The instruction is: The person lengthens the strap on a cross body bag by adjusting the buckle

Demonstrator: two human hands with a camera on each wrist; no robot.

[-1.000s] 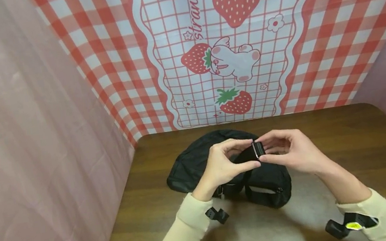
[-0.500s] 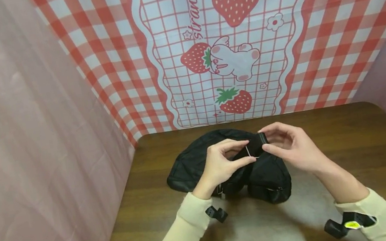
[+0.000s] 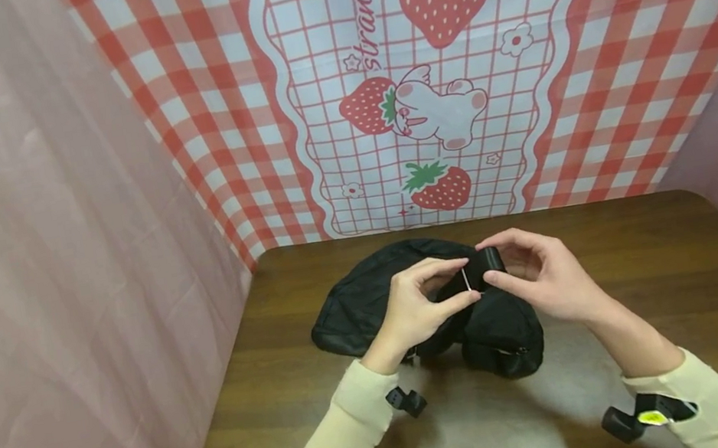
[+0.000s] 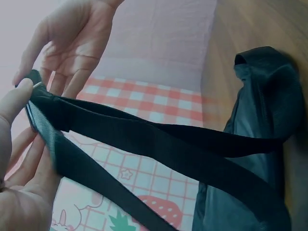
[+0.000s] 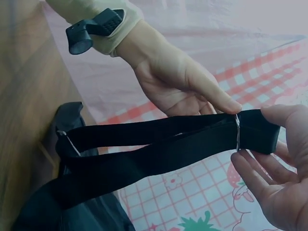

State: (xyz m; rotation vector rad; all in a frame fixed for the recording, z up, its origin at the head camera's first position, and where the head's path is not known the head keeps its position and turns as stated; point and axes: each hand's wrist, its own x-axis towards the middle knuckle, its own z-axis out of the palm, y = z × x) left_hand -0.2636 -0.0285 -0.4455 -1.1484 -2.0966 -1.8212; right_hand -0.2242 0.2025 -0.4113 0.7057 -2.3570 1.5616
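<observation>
On the dark wooden table (image 3: 652, 273), strawberry gingham backdrop (image 3: 421, 83) behind, black bag (image 3: 371, 303) unmoved, left hand (image 3: 413, 309) and right hand (image 3: 549, 281) still pinching the strap (image 3: 481, 271), now slightly raised.

Across the lower frame I see a dark wooden table (image 3: 652, 273). Behind it, top centre, hangs a red-checked strawberry cloth (image 3: 421, 83); plain pink curtain (image 3: 44, 263) fills the left side.

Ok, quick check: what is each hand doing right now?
Left hand: pinching the black bag strap beside its metal slider.
Right hand: fingers and thumb pinching the folded strap end, above the black bag.
</observation>
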